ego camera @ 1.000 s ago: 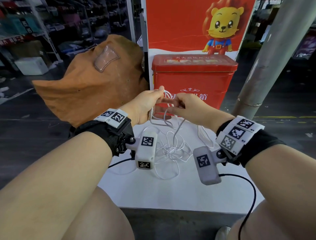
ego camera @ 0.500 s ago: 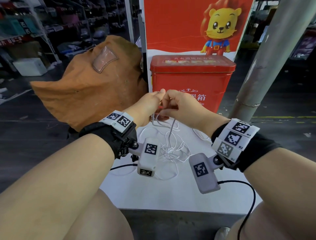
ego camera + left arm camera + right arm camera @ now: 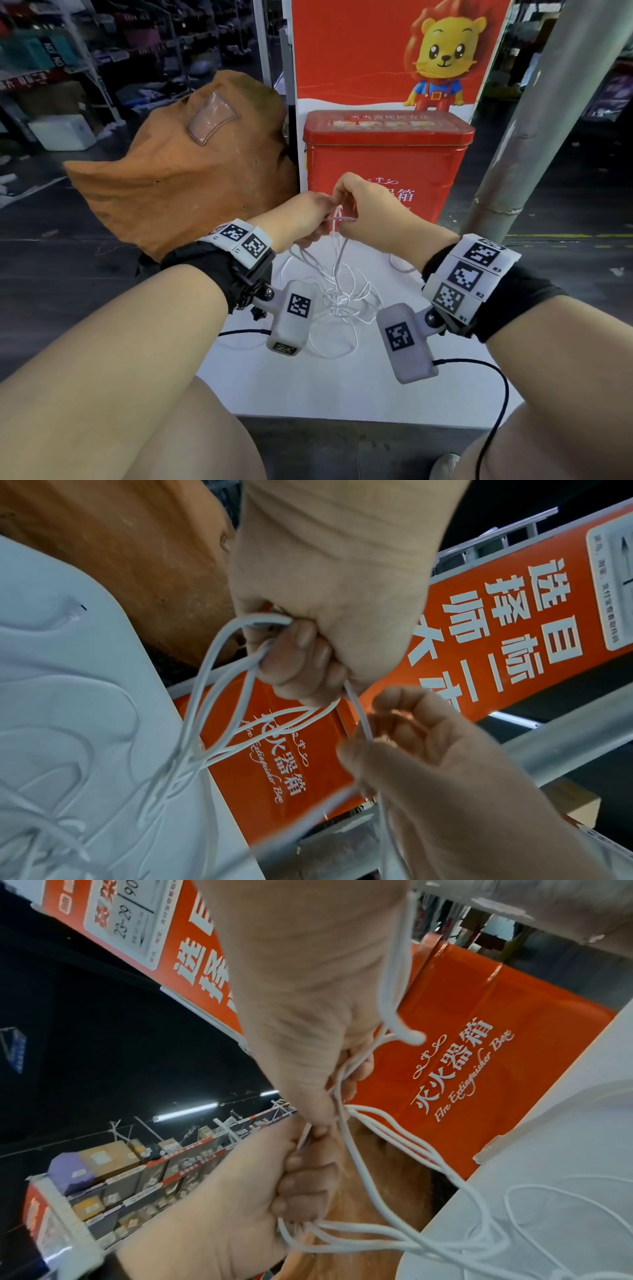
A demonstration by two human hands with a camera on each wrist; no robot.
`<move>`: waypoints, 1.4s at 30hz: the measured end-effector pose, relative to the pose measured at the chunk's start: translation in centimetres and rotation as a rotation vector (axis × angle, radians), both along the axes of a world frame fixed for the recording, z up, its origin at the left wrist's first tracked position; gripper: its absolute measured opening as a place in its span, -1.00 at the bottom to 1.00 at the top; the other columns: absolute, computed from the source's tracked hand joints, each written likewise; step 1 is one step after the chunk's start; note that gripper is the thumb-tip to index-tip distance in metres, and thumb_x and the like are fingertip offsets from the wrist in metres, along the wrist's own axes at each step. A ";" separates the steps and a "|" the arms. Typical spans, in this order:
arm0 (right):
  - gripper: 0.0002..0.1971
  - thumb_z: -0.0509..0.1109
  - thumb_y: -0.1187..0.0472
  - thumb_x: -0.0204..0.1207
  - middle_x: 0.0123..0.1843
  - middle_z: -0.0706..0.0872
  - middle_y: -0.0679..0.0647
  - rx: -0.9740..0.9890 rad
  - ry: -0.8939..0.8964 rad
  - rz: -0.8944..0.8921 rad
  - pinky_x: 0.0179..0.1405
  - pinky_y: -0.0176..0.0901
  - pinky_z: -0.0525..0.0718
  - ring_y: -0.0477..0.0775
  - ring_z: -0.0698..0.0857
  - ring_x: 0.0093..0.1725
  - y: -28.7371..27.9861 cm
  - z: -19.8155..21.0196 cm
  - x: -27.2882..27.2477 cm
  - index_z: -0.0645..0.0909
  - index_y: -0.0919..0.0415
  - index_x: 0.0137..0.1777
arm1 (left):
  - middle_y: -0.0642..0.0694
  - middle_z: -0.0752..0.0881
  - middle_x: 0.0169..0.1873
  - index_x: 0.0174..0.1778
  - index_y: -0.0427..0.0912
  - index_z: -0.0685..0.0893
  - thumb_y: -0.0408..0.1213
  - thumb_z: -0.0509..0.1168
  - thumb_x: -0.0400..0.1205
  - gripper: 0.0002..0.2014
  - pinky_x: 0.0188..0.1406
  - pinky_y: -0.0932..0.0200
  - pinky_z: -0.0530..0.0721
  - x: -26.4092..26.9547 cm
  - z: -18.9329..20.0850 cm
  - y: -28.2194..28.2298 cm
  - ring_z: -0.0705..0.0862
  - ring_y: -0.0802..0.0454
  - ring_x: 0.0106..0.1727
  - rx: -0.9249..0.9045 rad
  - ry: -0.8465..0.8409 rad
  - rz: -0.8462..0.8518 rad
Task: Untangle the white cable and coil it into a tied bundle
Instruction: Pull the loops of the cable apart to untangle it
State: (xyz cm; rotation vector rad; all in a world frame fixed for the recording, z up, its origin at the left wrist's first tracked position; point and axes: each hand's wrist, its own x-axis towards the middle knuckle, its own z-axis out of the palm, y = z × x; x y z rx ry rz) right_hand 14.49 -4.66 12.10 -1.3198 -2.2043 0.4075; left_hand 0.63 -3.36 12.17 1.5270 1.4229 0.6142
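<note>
A thin white cable (image 3: 337, 291) lies in a loose tangle on the white table (image 3: 342, 387), with several strands rising to my hands. My left hand (image 3: 301, 219) is fisted round several loops of the cable (image 3: 222, 696), its fingers (image 3: 294, 664) curled over them. My right hand (image 3: 370, 212) sits right beside it and pinches a strand of the cable (image 3: 356, 1150) between thumb and fingers. Both hands are held above the table's far edge, in front of the red box. In the right wrist view my left hand (image 3: 291, 1183) grips the loops from below.
A red metal fire extinguisher box (image 3: 387, 164) stands at the back of the table. An orange cloth bag (image 3: 191, 171) bulges at its left. A grey pole (image 3: 534, 113) slants up at the right. Black camera leads (image 3: 493, 373) trail from my wrists.
Both hands have closed together and lifted slightly. The strands between them are shorter and the right hand now pinches right next to the left fist.
</note>
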 end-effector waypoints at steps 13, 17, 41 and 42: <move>-0.83 0.40 0.21 0.55 -0.01 0.77 0.14 -0.135 -0.022 -0.237 -0.07 -0.25 0.51 0.03 0.65 -0.09 1.3 -1.6 5.1 0.73 0.30 0.02 | 0.05 0.23 -0.59 -0.26 -0.17 0.53 -0.16 0.37 0.64 -0.76 -0.71 0.34 0.15 -3.3 -0.7 0.9 0.16 0.18 -0.65 0.203 -0.047 -0.024; -0.47 0.22 -0.17 0.61 -0.34 0.57 0.11 -0.237 0.125 -0.220 -0.21 -0.11 0.48 0.06 0.51 -0.33 0.7 -1.6 3.4 0.62 0.33 -0.27 | 0.08 0.24 -0.65 -0.23 -0.18 0.55 -0.16 0.35 0.66 -0.78 -0.71 0.35 0.13 -2.6 -0.7 1.1 0.15 0.15 -0.64 0.268 -0.112 -0.019; -0.76 0.36 0.22 0.54 0.20 0.62 -0.03 -0.388 -0.464 -0.240 0.46 0.22 0.34 0.05 0.55 0.22 1.6 -4.0 5.5 0.62 -0.01 0.18 | 0.07 0.23 -0.61 -0.23 -0.15 0.46 -0.11 0.24 0.72 -0.75 -0.69 0.30 0.14 -3.4 -1.4 2.6 0.15 0.16 -0.64 0.349 -0.472 0.302; -0.72 0.31 0.27 0.56 0.30 0.61 0.04 -0.412 -0.421 -0.238 0.43 0.14 0.42 0.08 0.57 0.23 1.6 -3.9 5.2 0.60 0.07 0.25 | 0.08 0.24 -0.63 -0.23 -0.15 0.47 -0.11 0.23 0.72 -0.74 -0.70 0.30 0.15 -3.1 -1.4 2.4 0.15 0.17 -0.65 0.350 -0.440 0.247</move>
